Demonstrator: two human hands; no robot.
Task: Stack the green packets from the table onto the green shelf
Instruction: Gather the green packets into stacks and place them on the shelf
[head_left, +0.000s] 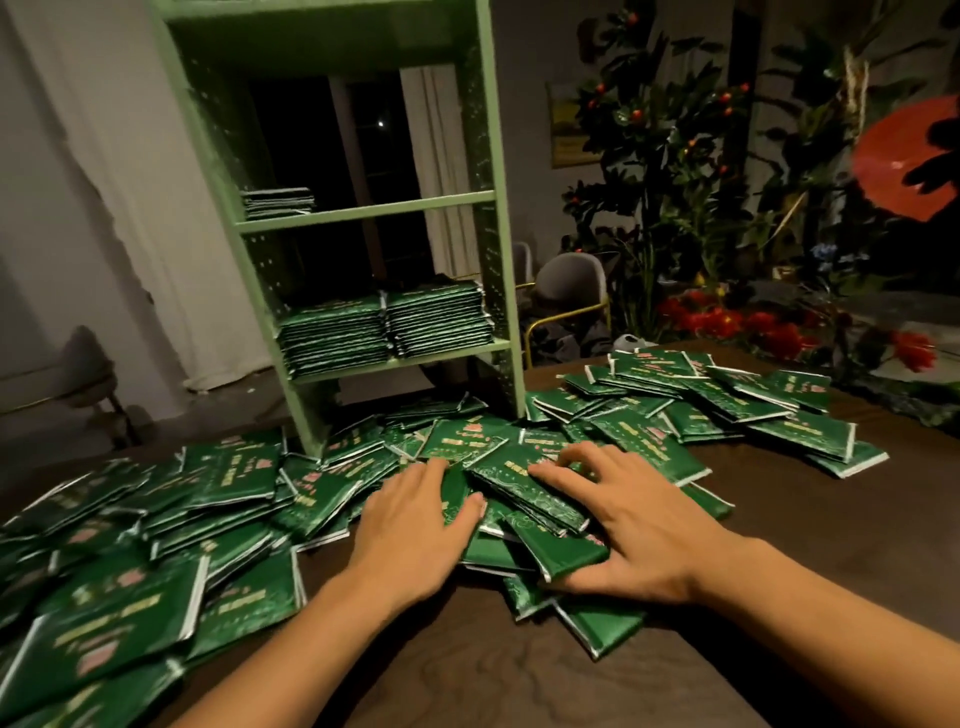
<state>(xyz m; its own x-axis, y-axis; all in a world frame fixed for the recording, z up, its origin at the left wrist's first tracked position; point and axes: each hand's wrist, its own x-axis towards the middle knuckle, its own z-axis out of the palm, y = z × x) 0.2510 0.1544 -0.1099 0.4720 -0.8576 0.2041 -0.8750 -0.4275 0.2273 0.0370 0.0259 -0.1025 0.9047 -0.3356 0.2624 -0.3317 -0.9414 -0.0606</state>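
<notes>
Both my hands rest flat on a heap of green packets (498, 488) spread across a dark wooden desk (467, 665). My left hand (415, 525) lies with fingers straight and close together on the pile; my right hand (623, 525) has its fingers spread wide over several packets, gripping none. More packets lie scattered to both sides. Behind the heap, a green shelf (363, 210) stands on the desk. Its lower level holds two neat stacks (384, 327) side by side, and the level above holds one small stack (278, 201) at the left.
</notes>
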